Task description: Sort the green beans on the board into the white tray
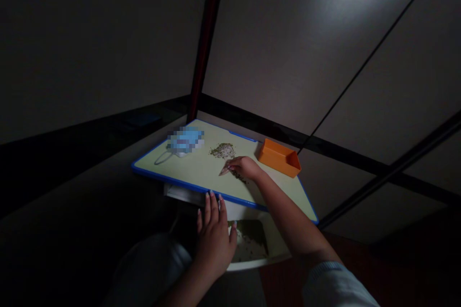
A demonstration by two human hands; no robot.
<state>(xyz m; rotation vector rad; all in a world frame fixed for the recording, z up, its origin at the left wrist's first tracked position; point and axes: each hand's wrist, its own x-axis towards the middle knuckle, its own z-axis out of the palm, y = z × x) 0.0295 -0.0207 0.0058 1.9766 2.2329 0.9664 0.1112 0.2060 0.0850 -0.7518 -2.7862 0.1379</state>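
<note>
A pale board (173,165) with a blue rim stands in front of me. On it lie a heap of small mixed grains (223,150) and a smaller dark scatter of grains (240,177). My right hand (245,168) is over the board between the two, its fingers drawn together and pointing down to the left. Whatever is between those fingertips is too small and dim to make out. My left hand (215,230) is open, fingers stretched, with its fingertips at the board's near blue edge.
An orange rectangular box (275,159) sits at the board's right rear. Toward the left rear is a blurred-out blue thing (185,140) beside a looped cord (163,158). Below the board, a white drawer-like bin (257,265) holds greenish and loose bits. Dark panels stand behind.
</note>
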